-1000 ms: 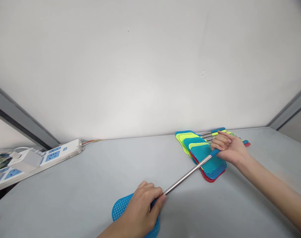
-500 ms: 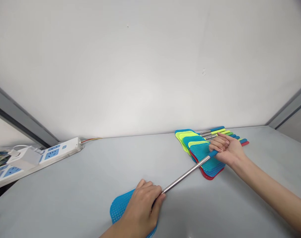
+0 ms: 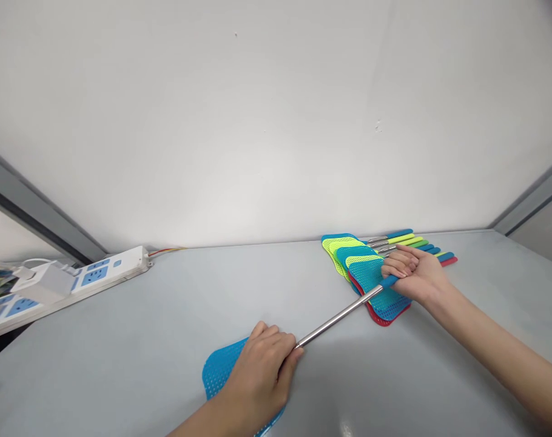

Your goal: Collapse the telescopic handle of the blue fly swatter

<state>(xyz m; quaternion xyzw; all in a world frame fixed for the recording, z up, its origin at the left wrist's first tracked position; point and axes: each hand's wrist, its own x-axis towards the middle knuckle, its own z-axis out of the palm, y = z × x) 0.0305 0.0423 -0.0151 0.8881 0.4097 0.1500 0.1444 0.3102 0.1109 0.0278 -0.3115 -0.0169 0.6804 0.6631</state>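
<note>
A blue fly swatter with a steel telescopic rod lies slantwise between my hands, its rod drawn out. My left hand is closed around the neck where the rod meets the perforated blue head, and covers part of that head. Fingers of my right hand wrap the blue grip at the far end, hiding most of it. Just behind the right hand, a fanned stack of fly swatters in blue, yellow-green and red rests on the table, handles pointing right.
The grey table runs back to a white wall. At the left edge lies a white power strip with blue sockets, a plugged-in white adapter and thin red and yellow wires. Grey metal posts stand at both sides.
The view has tilted slightly, and the scene sits a little higher in most places. Both hands keep their hold on the fly swatter, with hardly any movement.
</note>
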